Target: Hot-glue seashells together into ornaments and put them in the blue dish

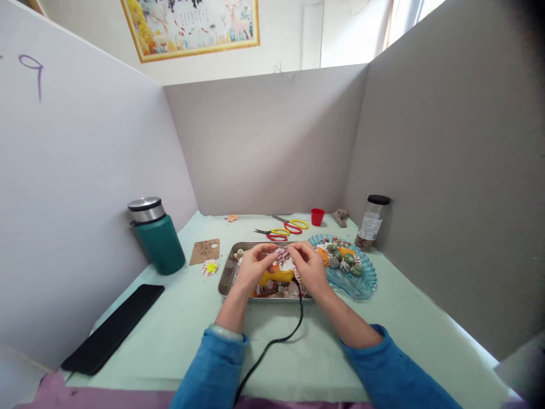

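Observation:
Over the metal tray (226, 278), my left hand (256, 266) and my right hand (307, 264) pinch a small pinkish-white shell piece (282, 255) between them. Both hands have their fingers closed on it. Just below the piece lies a yellow tool (276, 276) with a black cord (276, 341) running toward me. Shells and small stones (276, 291) fill the tray beneath. Beside my right hand, a blue scalloped plate (361, 287) bears green speckled stones (349, 259) and orange pieces.
Two pairs of scissors (293, 226), a red cup (317, 217) and a lidded jar (371, 224) stand or lie behind. At left are a green bottle (160, 241), a black flat case (114, 328), brown card (205, 251) and a flower-like disc (210, 267). Grey panels (272, 147) surround the table.

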The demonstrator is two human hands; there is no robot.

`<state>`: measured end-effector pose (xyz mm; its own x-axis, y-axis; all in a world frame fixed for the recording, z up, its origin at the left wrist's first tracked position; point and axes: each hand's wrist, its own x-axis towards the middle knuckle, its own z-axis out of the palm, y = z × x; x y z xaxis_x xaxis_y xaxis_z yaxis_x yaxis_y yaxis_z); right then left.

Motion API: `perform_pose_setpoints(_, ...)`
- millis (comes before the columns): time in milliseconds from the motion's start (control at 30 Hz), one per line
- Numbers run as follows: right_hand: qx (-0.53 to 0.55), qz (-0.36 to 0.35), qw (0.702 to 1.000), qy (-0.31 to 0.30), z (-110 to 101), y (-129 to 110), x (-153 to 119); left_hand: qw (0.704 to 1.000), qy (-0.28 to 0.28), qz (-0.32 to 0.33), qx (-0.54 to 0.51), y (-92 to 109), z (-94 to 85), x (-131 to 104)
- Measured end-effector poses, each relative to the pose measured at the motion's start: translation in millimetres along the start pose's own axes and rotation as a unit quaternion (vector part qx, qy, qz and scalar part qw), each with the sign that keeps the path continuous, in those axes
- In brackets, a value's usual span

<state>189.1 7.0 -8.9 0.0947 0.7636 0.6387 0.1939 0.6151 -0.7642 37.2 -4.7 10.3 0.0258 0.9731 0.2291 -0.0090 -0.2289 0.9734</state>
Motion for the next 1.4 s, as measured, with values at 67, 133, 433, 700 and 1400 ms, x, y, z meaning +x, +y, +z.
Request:
perform_pose_setpoints(67,0.015,0.016,1.000,0.009,0.0,0.9,0.0,1.000,-0.020,-0.018,0.003,-1.1,-0.3,0.3)
perform_pose_setpoints(133,0.023,0.025,0.999,0.011,0.0,1.7,-0.3,0.999,-0.040,-0.028,0.004,-1.8,-0.6,0.6)
perform_pose_setpoints(433,0.036,0.043,0.998,-0.005,1.3,0.1,-1.4,1.000,-0.019,0.006,0.007,3.5,-1.8,-2.7)
perform_pose_setpoints(700,0.040,0.060,0.997,-0.002,1.6,1.2,-1.1,0.999,-0.018,-0.009,-0.028,-0.2,-2.3,0.3)
perform_pose_setpoints(1400,0.004,0.057,0.998,-0.002,0.2,-1.3,-0.3,0.999,0.044,0.001,-0.017,-3.6,-6.7,2.2)
